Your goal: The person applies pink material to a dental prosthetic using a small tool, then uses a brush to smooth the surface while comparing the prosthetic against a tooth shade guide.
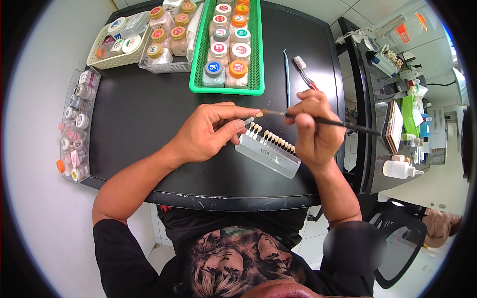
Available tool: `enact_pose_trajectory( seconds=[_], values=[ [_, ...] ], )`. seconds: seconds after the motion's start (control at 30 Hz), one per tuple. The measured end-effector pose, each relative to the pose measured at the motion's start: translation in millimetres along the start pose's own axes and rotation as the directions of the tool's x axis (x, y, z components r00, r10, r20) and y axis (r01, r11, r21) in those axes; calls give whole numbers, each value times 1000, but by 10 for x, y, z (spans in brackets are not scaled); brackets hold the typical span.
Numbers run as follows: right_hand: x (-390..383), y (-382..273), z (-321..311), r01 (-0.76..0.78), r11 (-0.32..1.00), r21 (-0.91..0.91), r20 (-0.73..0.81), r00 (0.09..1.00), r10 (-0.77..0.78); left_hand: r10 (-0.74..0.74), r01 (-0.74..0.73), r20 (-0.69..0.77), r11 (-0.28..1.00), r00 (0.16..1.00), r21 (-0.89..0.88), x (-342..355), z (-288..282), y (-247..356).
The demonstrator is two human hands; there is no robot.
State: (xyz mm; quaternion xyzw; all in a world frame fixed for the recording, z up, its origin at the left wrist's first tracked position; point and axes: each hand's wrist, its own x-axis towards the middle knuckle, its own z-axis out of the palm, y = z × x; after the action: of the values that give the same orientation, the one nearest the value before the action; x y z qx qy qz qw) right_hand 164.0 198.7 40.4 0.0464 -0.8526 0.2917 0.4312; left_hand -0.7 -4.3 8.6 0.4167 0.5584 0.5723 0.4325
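Observation:
My left hand [204, 133] pinches a tooth shade tab [250, 120] between thumb and fingers, with its small tooth-coloured end beside the fingertip. In my right hand [318, 130] is a fine paintbrush [358, 127] with a long dark handle. Its brownish bristles meet or nearly meet the tooth end; I cannot tell whether they touch. Just below both hands lies a clear shade guide holder [268, 158] with a row of tooth tabs along its upper edge. My left fingers partly cover its left end.
A green basket [261, 59] of lidded powder jars stands at the back, beside a grey bin [171, 66] and a cream basket [112, 61]. A clear tray [79, 174] of small jars lines the left edge. A toothbrush [301, 64] and thin blue tool [286, 74] lie behind my right hand.

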Motion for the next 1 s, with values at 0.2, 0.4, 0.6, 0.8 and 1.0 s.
enact_pose_trajectory(
  seconds=[0.2, 0.4, 0.6, 0.8, 1.0],
  values=[
    [-11, 12, -9, -24, 1000, -8, 27, 999, 24, 0, 0, -4, 1000, 1000, -7, 1, 1, -25],
    [10, 50, 30, -14, 996, -88, -18, 1000, 12, -67, 66, -5, 995, 998, -69, -4, -27, 27],
    [4, -49, 29, 72, 986, 147, 76, 994, -84, -95, 87, -33, 976, 995, -202, 43, -12, -49],
    [15, -65, 84, 95, 994, 58, 125, 987, -101, -86, 67, -52, 956, 995, -287, 12, -13, -63],
    [-14, -112, 154, 129, 987, 93, 207, 967, -146, -90, 80, -22, 953, 996, -293, 36, -20, -122]
  ],
)
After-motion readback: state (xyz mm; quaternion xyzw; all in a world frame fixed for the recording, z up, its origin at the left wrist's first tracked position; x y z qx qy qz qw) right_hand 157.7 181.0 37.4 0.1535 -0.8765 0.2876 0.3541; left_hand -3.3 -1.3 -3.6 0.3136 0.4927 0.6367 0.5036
